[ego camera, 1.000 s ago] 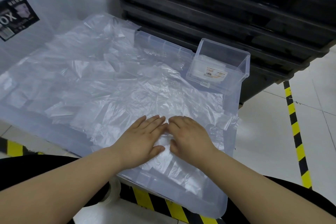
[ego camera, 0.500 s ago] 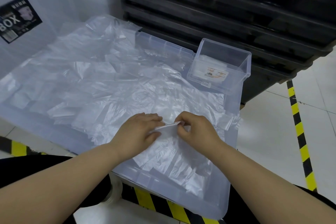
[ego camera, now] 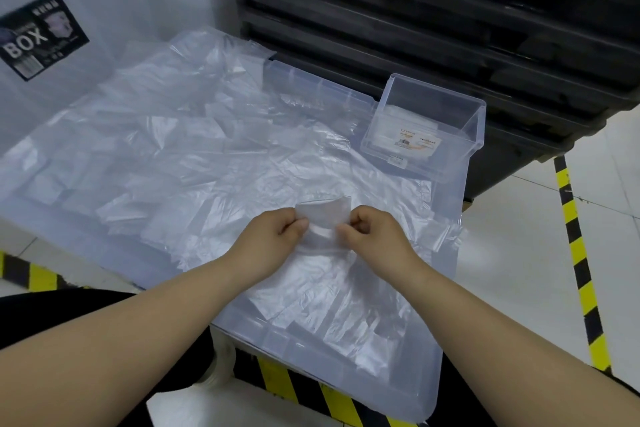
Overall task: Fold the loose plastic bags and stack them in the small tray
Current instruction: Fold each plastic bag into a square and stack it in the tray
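1. Clear plastic, folded down small: you've got a folded bag (ego camera: 323,216) lifted just off the pile, right at the near middle of the spread, and both hands are on it.
2. Your left hand (ego camera: 273,239) has the bag's left edge. The grip is a pinch, thumb against curled fingers.
3. Your right hand (ego camera: 374,236) mirrors it on the right edge, thumb and curled fingers nipping the plastic.
4. Between the two pinches the folded bag bows upward, its top edge curving away from you.
5. Under your hands the loose bags (ego camera: 194,156) lie crumpled and overlapping, covering nearly all of the translucent lid (ego camera: 415,388) that carries them. A few flatter pieces sit toward the near right corner.
6. Look to the far right corner of that lid: the small tray (ego camera: 476,128) stands upright there, well apart from your hands. Pale flat layers show inside it, but you cannot tell how many, and a sticker with orange print shows at its near wall.
7. Behind the tray rises a stack of black crates (ego camera: 433,28).
8. Far left, a dark label (ego camera: 40,36) reading BOX sits on a pale container.
9. Yellow-and-black hazard tape (ego camera: 576,246) runs along the white floor (ego camera: 519,270) on your right.
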A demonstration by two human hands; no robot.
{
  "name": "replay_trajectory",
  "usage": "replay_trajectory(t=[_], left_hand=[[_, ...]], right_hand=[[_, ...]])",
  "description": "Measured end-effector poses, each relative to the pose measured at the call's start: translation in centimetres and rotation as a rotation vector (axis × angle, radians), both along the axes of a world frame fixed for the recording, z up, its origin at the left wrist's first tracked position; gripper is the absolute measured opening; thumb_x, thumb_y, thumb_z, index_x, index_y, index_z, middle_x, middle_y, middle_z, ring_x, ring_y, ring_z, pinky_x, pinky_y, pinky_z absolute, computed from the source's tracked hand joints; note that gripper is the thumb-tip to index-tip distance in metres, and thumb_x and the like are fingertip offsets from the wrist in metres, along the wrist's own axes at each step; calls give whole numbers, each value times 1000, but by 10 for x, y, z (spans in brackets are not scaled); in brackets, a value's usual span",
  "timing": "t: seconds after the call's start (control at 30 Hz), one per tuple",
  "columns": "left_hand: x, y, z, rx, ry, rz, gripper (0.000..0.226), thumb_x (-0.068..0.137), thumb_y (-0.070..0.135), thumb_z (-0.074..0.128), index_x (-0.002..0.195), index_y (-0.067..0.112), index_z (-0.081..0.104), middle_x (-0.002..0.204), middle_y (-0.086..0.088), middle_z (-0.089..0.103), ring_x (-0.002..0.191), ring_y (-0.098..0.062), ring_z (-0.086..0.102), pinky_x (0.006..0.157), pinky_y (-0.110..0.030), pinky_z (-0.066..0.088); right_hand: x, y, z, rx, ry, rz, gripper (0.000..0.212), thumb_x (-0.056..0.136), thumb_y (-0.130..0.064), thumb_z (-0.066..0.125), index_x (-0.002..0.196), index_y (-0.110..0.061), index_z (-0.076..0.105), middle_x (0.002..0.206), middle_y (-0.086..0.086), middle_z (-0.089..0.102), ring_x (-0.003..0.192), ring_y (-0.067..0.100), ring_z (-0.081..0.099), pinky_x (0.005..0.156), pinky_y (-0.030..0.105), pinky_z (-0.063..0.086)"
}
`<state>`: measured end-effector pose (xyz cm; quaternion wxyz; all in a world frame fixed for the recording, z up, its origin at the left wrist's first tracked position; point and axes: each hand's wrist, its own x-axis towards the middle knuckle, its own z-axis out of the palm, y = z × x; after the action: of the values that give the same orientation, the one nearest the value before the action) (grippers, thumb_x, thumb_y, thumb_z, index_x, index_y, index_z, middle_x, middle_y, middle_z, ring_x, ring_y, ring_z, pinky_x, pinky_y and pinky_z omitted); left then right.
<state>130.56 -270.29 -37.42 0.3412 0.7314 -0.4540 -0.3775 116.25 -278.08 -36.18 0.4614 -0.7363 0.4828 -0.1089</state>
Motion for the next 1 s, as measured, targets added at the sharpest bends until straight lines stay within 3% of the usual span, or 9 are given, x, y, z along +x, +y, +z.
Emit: replay_trajectory(t=[0.1, 0.2, 0.27, 0.37, 0.47, 0.57, 0.73, 0.87, 1.0], left_hand=[[0, -6, -2, 32, 72, 69, 34, 95, 17, 48, 61, 15, 44, 51, 5, 42, 47, -6, 38, 46, -10, 32], [-2, -10, 2, 17, 114, 181, 3, 93, 21, 51, 95, 19, 53, 61, 4, 55, 60, -6, 50, 54, -10, 34], [-4, -11, 0, 16, 67, 188, 27, 93, 22, 51, 119, 20, 47, 72, -1, 59, 68, -10, 52, 57, -12, 36], [-8, -9, -1, -77, -265, 159, 42, 91, 21, 54, 131, 14, 42, 92, -1, 56, 79, -15, 54, 67, -22, 38], [-11, -7, -7, -311, -746, -58, 33, 84, 22, 51, 109, 5, 64, 95, -10, 64, 83, -28, 64, 71, -32, 43], [-15, -10, -14, -268, -893, -260, 46, 81, 28, 36, 104, 6, 69, 110, -12, 67, 101, -28, 65, 92, -33, 34], [-20, -12, -14, 107, -827, -406, 55, 100, 37, 12, 148, 14, -3, 156, 1, -8, 143, -11, -10, 110, -28, -15], [-21, -13, -15, 158, -833, -394, 57, 101, 37, 14, 147, 14, -11, 155, 1, -15, 141, -10, -17, 109, -28, -19], [-19, -13, -17, 198, -865, -446, 65, 92, 50, -5, 146, 15, -15, 155, 2, -17, 140, -9, -19, 106, -29, -22]], right_hand=[[3, -2, -2, 38, 4, -76, 30, 89, -14, 57, 61, -20, 47, 61, -4, 51, 61, 11, 48, 65, 23, 40], [7, -6, -4, 38, 53, -145, 33, 89, -15, 57, 58, -18, 47, 58, -3, 51, 59, 13, 50, 67, 26, 42], [10, -10, -4, 57, 83, -167, 33, 88, -13, 57, 57, -16, 46, 54, -2, 50, 54, 13, 49, 62, 26, 42], [12, -12, -4, 69, 127, -162, 31, 87, -10, 56, 58, -13, 46, 55, 2, 51, 52, 15, 49, 59, 26, 42], [15, -13, -4, 20, 175, -127, 29, 87, -13, 56, 59, -13, 49, 63, 5, 56, 65, 18, 53, 66, 26, 42], [18, -14, -5, 1, 198, -101, 33, 88, -14, 56, 56, -15, 47, 58, 0, 52, 59, 14, 50, 60, 24, 40], [21, -7, -3, -97, 253, -48, 8, 90, -15, 53, 83, -12, 54, 84, 2, 61, 78, 18, 55, 70, 23, 39], [19, 4, -7, -467, 387, 88, 38, 93, -18, 46, 130, -8, 40, 129, 9, 44, 118, 27, 43, 94, 30, 32], [16, 4, -20, -550, 400, 316, 62, 91, -36, 4, 147, -14, 19, 156, 1, 9, 144, 17, -1, 110, 24, -12]])
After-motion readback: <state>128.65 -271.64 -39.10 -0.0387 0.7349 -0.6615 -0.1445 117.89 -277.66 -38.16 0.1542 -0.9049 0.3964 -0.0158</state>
